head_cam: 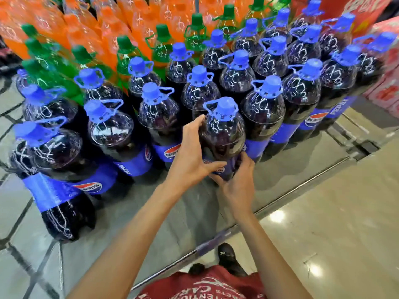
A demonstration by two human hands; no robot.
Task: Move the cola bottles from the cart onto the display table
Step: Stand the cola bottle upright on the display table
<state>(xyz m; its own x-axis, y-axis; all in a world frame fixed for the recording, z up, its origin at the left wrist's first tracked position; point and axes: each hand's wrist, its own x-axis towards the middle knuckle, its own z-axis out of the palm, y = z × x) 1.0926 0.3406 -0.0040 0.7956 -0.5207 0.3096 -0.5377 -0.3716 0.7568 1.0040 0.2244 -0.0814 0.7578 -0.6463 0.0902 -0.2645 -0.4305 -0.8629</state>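
Observation:
A large cola bottle (222, 134) with a blue cap and blue label stands upright at the front of the grey display table (151, 212). My left hand (192, 156) wraps its left side, thumb across the label. My right hand (237, 180) holds its lower right side near the base. Several more cola bottles (263, 111) stand in rows behind and beside it. The cart is out of view.
Green-capped bottles (162, 44) and orange soda bottles (86, 29) fill the back of the table. Red cartons (386, 83) are stacked at the right. Beige floor (334, 212) lies to the right of the table's metal edge, with my shoe (228, 257) below.

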